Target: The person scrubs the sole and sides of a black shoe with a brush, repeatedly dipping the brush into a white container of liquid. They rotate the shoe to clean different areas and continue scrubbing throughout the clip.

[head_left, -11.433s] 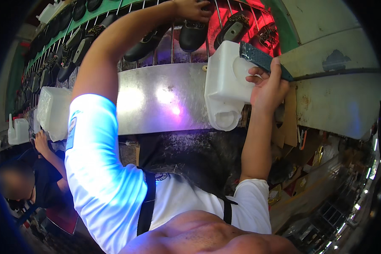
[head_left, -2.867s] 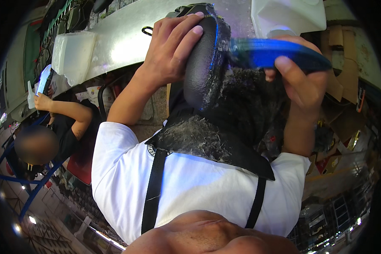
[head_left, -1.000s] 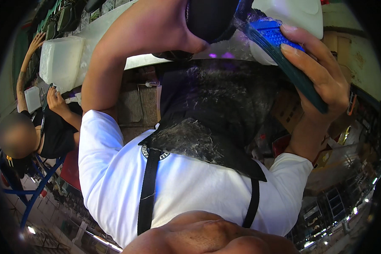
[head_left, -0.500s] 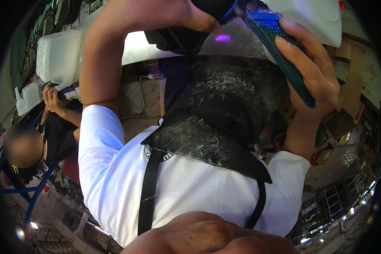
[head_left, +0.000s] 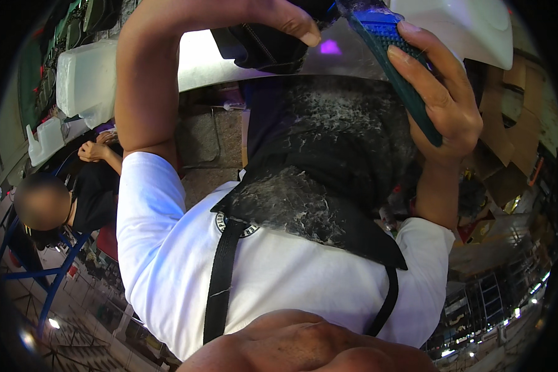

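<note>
My left hand [head_left: 285, 22] reaches in along the top edge, closed on a black stitched piece [head_left: 260, 46] that looks like a shoe upper. Its thumb shows in front; its other fingers are out of sight. In my right hand [head_left: 446, 99] is a long dark-teal studded piece [head_left: 394, 74], much like a shoe sole. Two fingertips press its bumpy side, lit blue near the top. The lower end sits against my palm, and the upper end comes close to the left thumb. Both pieces are above a shiny metal surface [head_left: 198, 65].
A translucent plastic container [head_left: 84, 84] and a white bottle [head_left: 43, 142] stand at the left. White plastic [head_left: 465, 31] is at the upper right, above cardboard [head_left: 514, 139]. A co-worker [head_left: 96, 198] sits to the left. My black apron [head_left: 297, 204] carries pale residue.
My right hand has shifted left with the dark-teal studded piece. My left thumb has changed position slightly. The co-worker's hands have moved, and the dark thing near them no longer shows.
</note>
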`<state>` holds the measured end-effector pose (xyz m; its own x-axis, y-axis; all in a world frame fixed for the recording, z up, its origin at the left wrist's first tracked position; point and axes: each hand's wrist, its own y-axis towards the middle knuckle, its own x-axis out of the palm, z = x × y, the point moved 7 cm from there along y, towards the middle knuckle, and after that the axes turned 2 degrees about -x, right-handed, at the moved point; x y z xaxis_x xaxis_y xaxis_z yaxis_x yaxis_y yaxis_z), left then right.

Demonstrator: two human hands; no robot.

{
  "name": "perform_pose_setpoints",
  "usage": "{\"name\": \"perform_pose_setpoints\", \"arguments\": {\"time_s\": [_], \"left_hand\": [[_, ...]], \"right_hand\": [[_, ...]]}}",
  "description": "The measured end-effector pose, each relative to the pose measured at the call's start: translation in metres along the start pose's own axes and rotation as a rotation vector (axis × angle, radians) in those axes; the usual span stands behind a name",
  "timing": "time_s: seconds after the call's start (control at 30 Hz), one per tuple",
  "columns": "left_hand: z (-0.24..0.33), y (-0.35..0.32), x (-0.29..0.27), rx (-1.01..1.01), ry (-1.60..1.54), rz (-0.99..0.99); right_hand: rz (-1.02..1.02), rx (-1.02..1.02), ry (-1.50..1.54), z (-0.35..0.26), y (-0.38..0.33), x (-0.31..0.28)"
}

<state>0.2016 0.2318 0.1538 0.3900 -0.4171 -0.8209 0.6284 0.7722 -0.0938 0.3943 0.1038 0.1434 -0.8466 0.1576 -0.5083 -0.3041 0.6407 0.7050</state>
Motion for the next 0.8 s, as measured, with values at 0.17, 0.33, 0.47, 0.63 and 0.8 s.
{"name": "perform_pose_setpoints", "arguments": {"time_s": [0.17,0.33,0.47,0.63,0.8], "left_hand": [[0.006,-0.002,-0.003,-0.017,-0.033,-0.055],[-0.009,-0.027,0.008,0.153,-0.218,-0.063],[-0.042,-0.06,0.022,0.074,-0.306,-0.006],[-0.036,-0.093,0.033,0.21,-0.22,0.44],[-0.025,-0.103,0.043,0.063,-0.185,0.388]], "right_hand": [[-0.028,0.052,0.06,0.013,-0.016,0.017],[-0.134,0.234,0.249,0.02,-0.052,0.022],[0.25,0.89,0.566,0.036,-0.089,-0.047],[0.157,0.928,-0.012,0.062,-0.101,-0.078],[0.008,0.854,0.096,0.078,-0.098,-0.071]]}}
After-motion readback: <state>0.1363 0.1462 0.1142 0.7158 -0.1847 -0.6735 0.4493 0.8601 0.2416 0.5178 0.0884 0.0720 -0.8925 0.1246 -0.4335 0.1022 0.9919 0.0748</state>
